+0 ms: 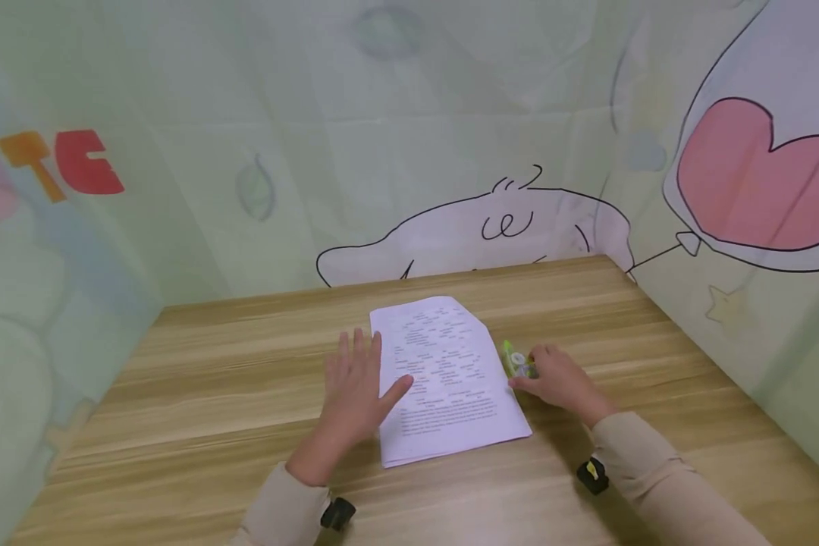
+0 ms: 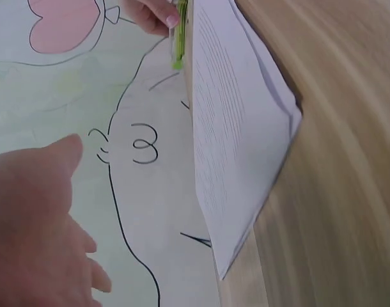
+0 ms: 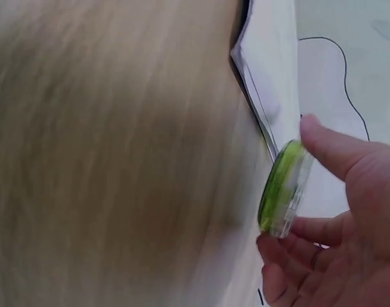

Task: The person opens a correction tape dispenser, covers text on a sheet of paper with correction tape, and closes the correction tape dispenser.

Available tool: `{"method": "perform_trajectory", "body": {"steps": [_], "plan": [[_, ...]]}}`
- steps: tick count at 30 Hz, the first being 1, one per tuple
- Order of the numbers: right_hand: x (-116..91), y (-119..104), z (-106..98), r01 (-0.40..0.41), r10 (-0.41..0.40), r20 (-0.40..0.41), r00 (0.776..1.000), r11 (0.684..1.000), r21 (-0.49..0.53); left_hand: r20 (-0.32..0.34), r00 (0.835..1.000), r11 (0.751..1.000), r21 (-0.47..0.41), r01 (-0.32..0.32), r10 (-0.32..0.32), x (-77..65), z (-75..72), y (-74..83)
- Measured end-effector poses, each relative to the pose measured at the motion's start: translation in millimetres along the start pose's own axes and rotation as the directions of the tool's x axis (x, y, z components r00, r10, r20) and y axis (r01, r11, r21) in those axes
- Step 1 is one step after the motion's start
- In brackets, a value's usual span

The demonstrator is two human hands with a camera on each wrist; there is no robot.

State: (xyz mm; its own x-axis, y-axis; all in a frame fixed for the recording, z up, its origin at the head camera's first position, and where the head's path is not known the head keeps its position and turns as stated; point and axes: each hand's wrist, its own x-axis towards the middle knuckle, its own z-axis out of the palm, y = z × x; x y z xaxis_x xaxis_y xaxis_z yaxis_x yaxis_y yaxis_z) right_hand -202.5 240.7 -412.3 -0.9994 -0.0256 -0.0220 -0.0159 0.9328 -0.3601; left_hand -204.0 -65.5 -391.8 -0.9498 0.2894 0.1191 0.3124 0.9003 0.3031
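A small stack of printed paper sheets (image 1: 444,379) lies on the wooden table. My left hand (image 1: 355,390) is spread over its left edge, fingers straight and holding nothing. In the left wrist view the left hand (image 2: 35,224) shows to the left of the sheets (image 2: 246,128), apart from them. Just beyond the stack's right edge, my right hand (image 1: 563,383) holds a green and clear correction tape (image 1: 516,361). The right wrist view has the correction tape (image 3: 283,188) pinched between thumb and fingers of the right hand (image 3: 348,211), on edge beside the paper.
The wood-grain table (image 1: 246,364) extends to both sides of the paper. A printed fabric backdrop (image 1: 314,152) with cartoon drawings rises behind and beside it. Dark wrist devices sit at both cuffs, the right one (image 1: 592,475) low over the table.
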Motion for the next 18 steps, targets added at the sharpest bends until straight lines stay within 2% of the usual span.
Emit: {"method": "perform_trajectory", "body": {"steps": [3,9,18], "plan": [[0.4,-1.4,2.2,-0.034,0.035,0.015,0.999,0.999,-0.023,0.017,0.999,0.999,0.034,0.031,-0.032,1.3,-1.8,-5.5],[5.0,-1.1,5.7,-0.067,0.067,0.001,0.998,0.997,-0.024,0.005,0.997,0.996,0.042,0.076,-0.077,4.5,-2.0,-16.7],[5.5,-1.9,7.3,-0.059,0.058,-0.008,0.998,0.997,-0.047,0.077,0.991,0.991,0.085,0.107,-0.114,3.2,5.2,-26.3]]}}
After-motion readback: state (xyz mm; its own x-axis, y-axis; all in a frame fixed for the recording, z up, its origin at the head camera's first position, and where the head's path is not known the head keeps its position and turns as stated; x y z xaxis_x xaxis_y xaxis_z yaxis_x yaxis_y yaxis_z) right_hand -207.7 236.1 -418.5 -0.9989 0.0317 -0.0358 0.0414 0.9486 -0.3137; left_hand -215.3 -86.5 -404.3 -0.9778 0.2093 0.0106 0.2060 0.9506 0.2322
